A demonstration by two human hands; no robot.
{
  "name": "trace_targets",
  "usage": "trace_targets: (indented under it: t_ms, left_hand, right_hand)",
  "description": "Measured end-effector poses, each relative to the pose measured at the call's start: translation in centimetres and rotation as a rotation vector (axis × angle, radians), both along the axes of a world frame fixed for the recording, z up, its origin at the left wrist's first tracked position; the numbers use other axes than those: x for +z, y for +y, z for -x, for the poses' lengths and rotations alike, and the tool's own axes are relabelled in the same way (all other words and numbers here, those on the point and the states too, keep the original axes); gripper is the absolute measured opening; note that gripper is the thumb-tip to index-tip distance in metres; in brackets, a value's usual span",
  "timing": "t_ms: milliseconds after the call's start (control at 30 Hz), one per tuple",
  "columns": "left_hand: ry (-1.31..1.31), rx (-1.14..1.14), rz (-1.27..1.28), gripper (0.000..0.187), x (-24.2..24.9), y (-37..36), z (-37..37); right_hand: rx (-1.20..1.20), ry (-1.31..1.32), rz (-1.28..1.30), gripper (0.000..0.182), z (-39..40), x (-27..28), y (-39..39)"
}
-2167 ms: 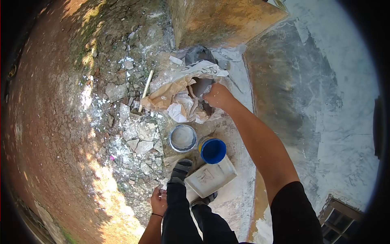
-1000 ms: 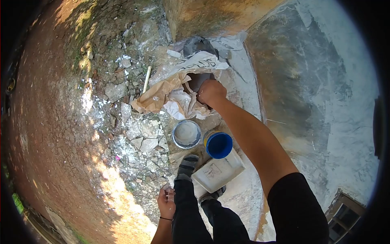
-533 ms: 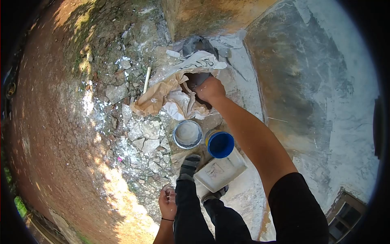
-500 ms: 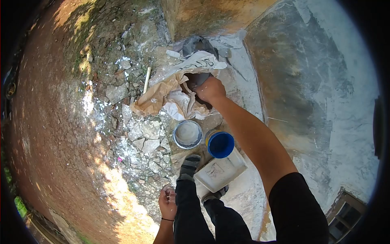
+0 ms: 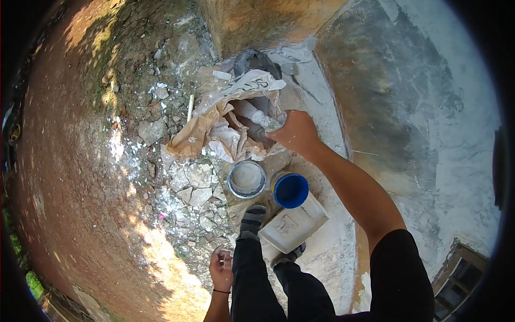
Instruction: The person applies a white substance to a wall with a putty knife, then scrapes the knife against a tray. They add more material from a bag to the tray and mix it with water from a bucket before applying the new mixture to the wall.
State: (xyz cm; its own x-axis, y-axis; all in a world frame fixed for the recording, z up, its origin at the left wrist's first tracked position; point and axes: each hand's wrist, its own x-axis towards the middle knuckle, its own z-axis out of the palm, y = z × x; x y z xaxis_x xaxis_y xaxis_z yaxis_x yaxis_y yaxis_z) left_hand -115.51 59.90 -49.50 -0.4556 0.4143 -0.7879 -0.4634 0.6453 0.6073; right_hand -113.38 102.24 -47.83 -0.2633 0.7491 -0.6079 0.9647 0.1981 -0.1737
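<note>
My right hand [image 5: 296,131] is closed at the right side of the torn paper sack's mouth. It grips a whitish, see-through plastic bottle [image 5: 271,123] dusted with powder, whose far end points into the sack. The brown and white paper sack [image 5: 206,126] lies with its ragged mouth spread, and dark lettering shows on its white flap. Pale powder coats the inside. Low beside my leg hangs my left hand [image 5: 221,268], fingers loosely curled and slightly apart, with nothing visible in it. Near my feet stand a round tub [image 5: 261,189] of greyish-white material and a blue-lined bucket [image 5: 291,190].
A shallow whitish rectangular tray [image 5: 308,222] lies between my feet and the bucket. Broken stone slabs [image 5: 199,177] and rubble cover the ground to the left. A pale stick [image 5: 191,107] lies by the sack. A stained wall [image 5: 370,91] rises on the right.
My right hand has come up out of the sack's mouth and shifted right, bringing the whitish plastic bottle into sight. My left hand hangs as before.
</note>
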Motion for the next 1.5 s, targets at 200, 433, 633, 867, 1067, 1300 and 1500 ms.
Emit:
trace_targets:
  t_ms: [200, 433, 633, 867, 1067, 1300, 1500]
  left_hand:
    - [0.049, -0.115, -0.009, 0.029, 0.0, 0.7, 0.0]
    - [0.074, -0.221, -0.023, 0.029, 0.2, 2.3, 0.1]
    - [0.053, -0.256, -0.027, 0.021, 0.8, 2.7, 0.5]
    - [-0.037, -0.156, -0.059, 0.03, 0.6, 2.4, 1.1]
    - [-0.025, -0.06, -0.387, 0.037, 3.0, 13.5, 4.2]
    - [0.156, -0.076, -0.517, 0.039, 4.2, 19.8, 7.0]
    - [0.275, -0.12, -0.596, 0.037, 4.7, 24.8, 8.3]
  right_hand:
    - [0.007, 0.226, -0.114, 0.053, -4.1, 1.6, -0.5]
    - [0.084, 0.078, -0.077, 0.047, -2.3, 1.9, -0.3]
    - [0.339, 0.008, -0.074, 0.023, 2.7, -1.4, -0.2]
    - [0.349, -0.047, -0.061, 0.014, 4.2, -5.4, -0.7]
    - [0.298, -0.083, 0.008, 0.015, 4.4, -6.5, -0.4]
    - [0.181, -0.015, 0.022, 0.019, 4.3, -6.5, 0.8]
    - [0.136, 0.033, 0.03, 0.029, 4.3, -5.8, 0.9]
